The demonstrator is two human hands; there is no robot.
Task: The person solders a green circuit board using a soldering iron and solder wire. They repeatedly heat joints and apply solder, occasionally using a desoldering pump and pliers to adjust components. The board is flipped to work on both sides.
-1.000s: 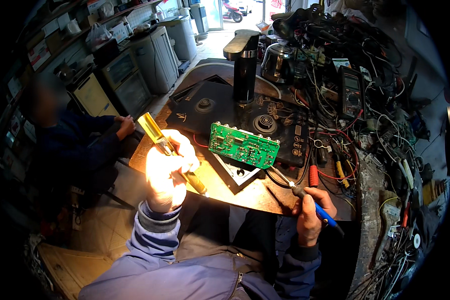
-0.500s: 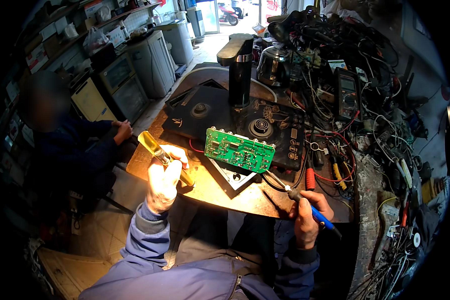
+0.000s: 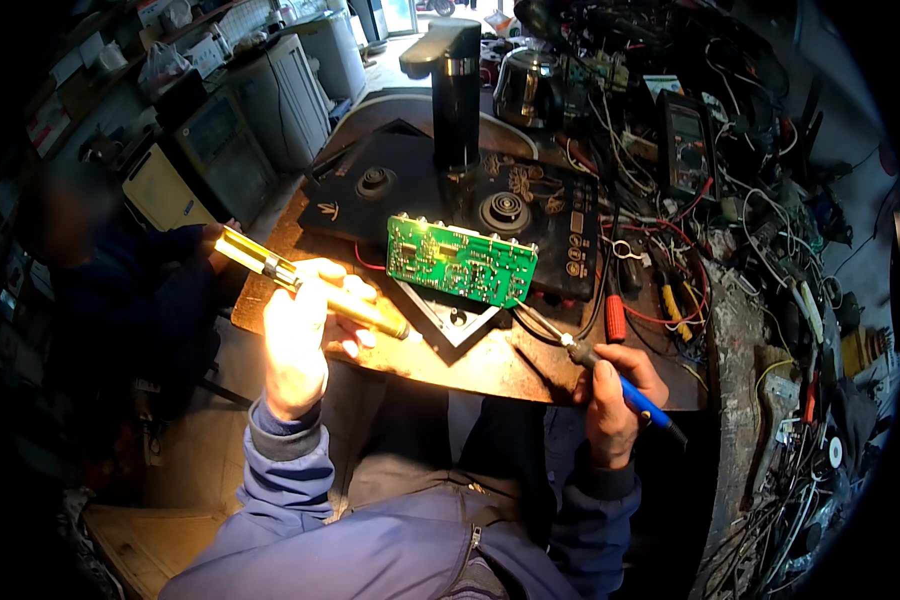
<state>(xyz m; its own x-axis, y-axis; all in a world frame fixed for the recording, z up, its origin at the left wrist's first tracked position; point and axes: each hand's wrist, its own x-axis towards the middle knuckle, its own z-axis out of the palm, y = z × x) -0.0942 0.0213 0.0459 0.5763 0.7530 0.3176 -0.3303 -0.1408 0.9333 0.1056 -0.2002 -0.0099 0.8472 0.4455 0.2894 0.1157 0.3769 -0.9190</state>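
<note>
A green circuit board (image 3: pixel 460 262) stands tilted toward me, its soldered side facing me, against a black cooktop-like appliance (image 3: pixel 360 215) with a tall black spout (image 3: pixel 457 110). In my right hand (image 3: pixel 615 410) is a soldering iron (image 3: pixel 642 402) with a blue handle; its tip is at the board's lower right corner. My left hand (image 3: pixel 298 350), strongly lit, is closed round a yellow tube-shaped tool (image 3: pixel 368 308) with a metal band. That tool is left of the board and apart from it. Below the board lies a dark square plate with a pale triangular area (image 3: pixel 457 318).
A multimeter (image 3: pixel 686 145), a red-handled tool (image 3: pixel 615 318) and yellow-handled pliers (image 3: pixel 676 305) lie at the right, among heaped cables. Behind stands a metal kettle (image 3: pixel 528 90). Another person (image 3: pixel 120 240) sits at the left. The table's front edge (image 3: pixel 530 398) is near my lap.
The view has shifted, so the table sits higher in the picture. My left hand and the yellow tool are more brightly lit, and the tool lies flatter. The iron stays at the board's corner.
</note>
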